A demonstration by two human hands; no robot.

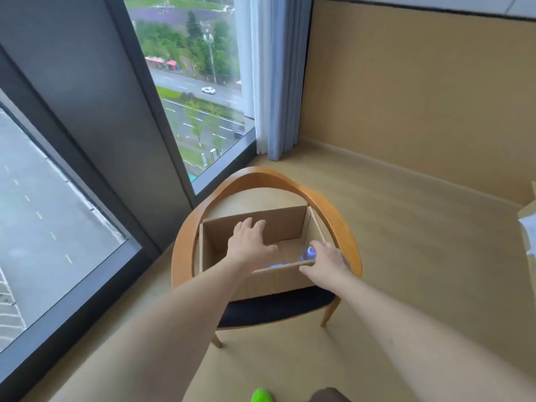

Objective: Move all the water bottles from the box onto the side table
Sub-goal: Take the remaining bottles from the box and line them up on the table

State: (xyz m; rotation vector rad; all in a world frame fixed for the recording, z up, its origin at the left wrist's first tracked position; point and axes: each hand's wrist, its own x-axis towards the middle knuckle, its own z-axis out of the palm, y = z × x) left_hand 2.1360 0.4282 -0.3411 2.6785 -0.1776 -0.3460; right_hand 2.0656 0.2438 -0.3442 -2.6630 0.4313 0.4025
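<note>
An open cardboard box (285,224) stands on the dark seat of a wooden armchair (333,204). Inside, near the box's right front corner, a water bottle with a blue cap (309,252) shows partly; a blue patch of another bottle (277,266) peeks above the near wall. My left hand (251,245) hovers over the box's left half with fingers spread and holds nothing. My right hand (326,264) reaches over the near right rim, fingers lying next to the blue-capped bottle; whether they touch it I cannot tell. The side table is out of view.
Tall windows (191,82) fill the left side, with a curtain (269,82) in the corner. A tan wall (420,97) runs along the right. Part of another cardboard box with white paper (529,224) shows at the right edge. Light wood floor surrounds the chair.
</note>
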